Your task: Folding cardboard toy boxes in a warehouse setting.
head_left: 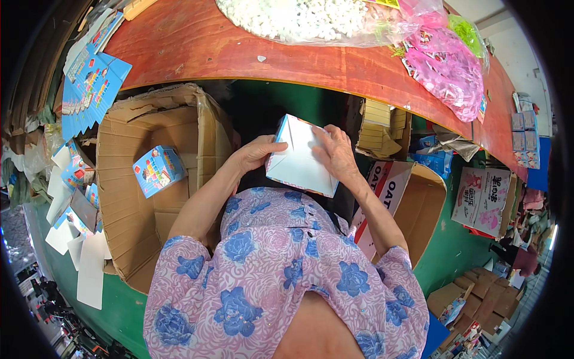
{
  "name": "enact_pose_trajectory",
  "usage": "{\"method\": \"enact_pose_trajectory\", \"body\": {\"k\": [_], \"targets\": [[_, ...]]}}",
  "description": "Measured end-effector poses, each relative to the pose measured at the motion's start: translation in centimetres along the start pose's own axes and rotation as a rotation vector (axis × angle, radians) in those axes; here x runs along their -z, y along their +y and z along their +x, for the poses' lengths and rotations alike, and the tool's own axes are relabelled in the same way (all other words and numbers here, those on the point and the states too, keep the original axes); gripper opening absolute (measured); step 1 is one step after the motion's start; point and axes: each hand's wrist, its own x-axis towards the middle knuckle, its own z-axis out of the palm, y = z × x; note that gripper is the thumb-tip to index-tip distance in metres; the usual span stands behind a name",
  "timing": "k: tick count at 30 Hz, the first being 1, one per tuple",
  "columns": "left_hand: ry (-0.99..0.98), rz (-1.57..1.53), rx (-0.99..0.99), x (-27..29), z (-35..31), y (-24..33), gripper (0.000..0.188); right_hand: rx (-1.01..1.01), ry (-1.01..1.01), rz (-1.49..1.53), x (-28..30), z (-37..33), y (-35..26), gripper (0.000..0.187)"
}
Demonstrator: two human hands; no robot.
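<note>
Between my two hands, over my lap, is a small printed carton (pixel 301 160) with its plain white side facing up and coloured print along its edges. My left hand (pixel 261 152) grips the carton's left side, thumb on top and the other fingers out of sight underneath. Across the right part of the white face lies my right hand (pixel 336 151), its fingers stretched out flat and touching the surface. A similar blue printed carton (pixel 159 170) rests inside the large open cardboard box (pixel 122 197) to my left.
A red-brown table (pixel 185 51) curves ahead, bearing white pellets (pixel 299 18) in clear plastic and pink bags (pixel 445 72). Flat blue cartons (pixel 92 90) fan out at far left. An open cardboard box (pixel 421 200) stands at my right, a white printed box (pixel 481 200) beyond it.
</note>
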Motion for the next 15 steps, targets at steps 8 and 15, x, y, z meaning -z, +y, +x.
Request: {"method": "enact_pose_trajectory", "body": {"k": [8, 15], "targets": [[0.039, -0.014, -0.112, -0.2, 0.3, -0.6, 0.047, 0.063, 0.067, -0.042, -0.1, -0.5, -0.2, 0.048], [-0.084, 0.06, -0.308, -10.2, -1.9, 1.5, 0.028, -0.417, 0.465, 0.382, 5.2, -1.5, 6.0, 0.03]]}}
